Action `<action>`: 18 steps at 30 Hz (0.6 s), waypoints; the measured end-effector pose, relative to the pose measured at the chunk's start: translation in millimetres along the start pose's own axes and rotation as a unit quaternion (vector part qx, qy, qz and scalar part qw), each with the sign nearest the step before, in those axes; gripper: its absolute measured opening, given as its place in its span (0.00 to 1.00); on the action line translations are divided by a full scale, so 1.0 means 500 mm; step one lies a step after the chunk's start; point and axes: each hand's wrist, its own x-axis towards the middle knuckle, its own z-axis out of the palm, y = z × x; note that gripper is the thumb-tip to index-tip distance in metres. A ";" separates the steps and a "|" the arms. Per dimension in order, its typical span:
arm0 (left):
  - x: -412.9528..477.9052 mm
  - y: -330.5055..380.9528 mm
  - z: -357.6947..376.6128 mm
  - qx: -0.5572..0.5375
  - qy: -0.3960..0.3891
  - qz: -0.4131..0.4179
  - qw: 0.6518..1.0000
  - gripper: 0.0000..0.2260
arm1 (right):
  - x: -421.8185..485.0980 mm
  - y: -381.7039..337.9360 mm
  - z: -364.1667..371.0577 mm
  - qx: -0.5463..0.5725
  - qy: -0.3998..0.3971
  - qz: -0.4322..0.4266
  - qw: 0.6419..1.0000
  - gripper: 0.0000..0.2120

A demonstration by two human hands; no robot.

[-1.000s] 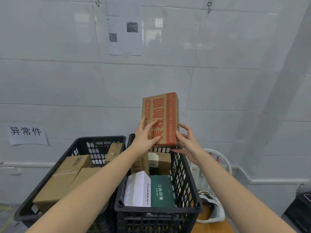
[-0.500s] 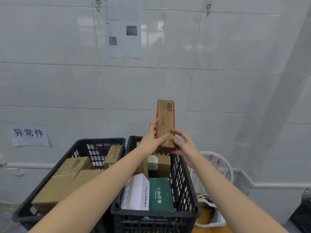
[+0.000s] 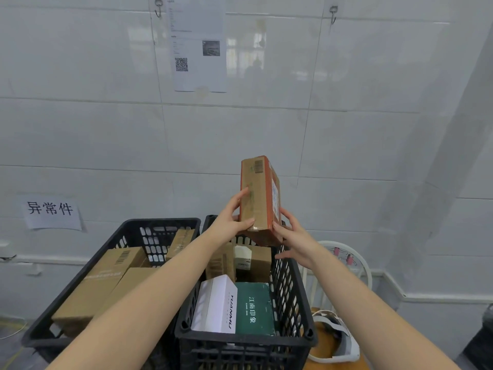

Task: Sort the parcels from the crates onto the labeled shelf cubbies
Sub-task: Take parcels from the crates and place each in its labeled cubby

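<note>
Head view, the only one. Holds a red-edged cardboard parcel point(image 3: 260, 198) upright, narrow barcoded side toward the camera, lifted clear above the far end of the right crate point(image 3: 290, 284). Grips it low down from both sides: with the left hand point(image 3: 230, 222), fingers curled onto the narrow face; with the right hand point(image 3: 293, 236), upper fingers pressed against the labelled face, lower fingers spread loosely beneath. Directly below both hands, inside that crate, leaves a few small brown boxes point(image 3: 256, 260), and nearer the body a white box point(image 3: 216, 305) beside a green box point(image 3: 254, 308). Down and to the left of the left hand, shows the left crate point(image 3: 160, 222) loaded with several brown cartons point(image 3: 101, 284). Shows no shelf cubbies anywhere, only tiled wall beyond the hands. Judged from this: one parcel picked and being looked over, not yet shelved; most of the sorting left, with both crates well stocked.
</note>
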 end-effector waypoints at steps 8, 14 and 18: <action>0.000 0.020 0.047 0.052 0.000 -0.006 0.999 0.31 | 0.013 0.027 0.008 0.029 -0.031 -0.057 0.997 0.25; 0.010 0.018 0.072 0.075 0.089 0.006 0.993 0.40 | 0.022 0.039 0.018 -0.078 0.032 -0.120 0.989 0.23; -0.003 0.013 0.067 0.015 0.050 0.012 0.999 0.33 | 0.010 0.033 -0.022 -0.125 0.075 -0.137 0.980 0.18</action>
